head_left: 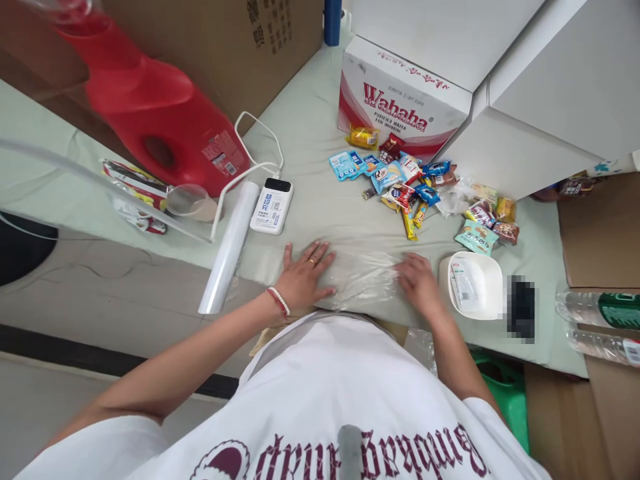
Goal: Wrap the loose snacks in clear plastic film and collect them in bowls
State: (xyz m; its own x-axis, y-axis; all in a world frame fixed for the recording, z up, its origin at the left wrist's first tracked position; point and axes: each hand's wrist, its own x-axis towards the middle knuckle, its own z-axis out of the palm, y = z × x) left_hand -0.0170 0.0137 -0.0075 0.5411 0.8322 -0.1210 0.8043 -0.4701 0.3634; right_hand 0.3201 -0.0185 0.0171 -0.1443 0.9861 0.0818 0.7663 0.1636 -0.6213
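Note:
A clear plastic sheet or bag (363, 277), creased and shiny, lies on the green cloth near the front edge. My left hand (305, 275) rests flat at its left side, fingers spread, with a ring and a beaded bracelet. At the sheet's right edge is my right hand (416, 280), its fingers bent and bunched against the plastic; whether they pinch it is hard to make out. Beyond the sheet lies a pile of wrapped snacks (400, 180). Close to my right hand stands a white square tub (493, 267) with a packet inside.
A roll of clear film (230, 250) and a white power bank (271, 205) with a cable lie to the left. Behind them stands a red jug (150, 100). A Wahaba-labelled carton (400, 100) is at the back, and plastic bottles (595, 310) lie at the right.

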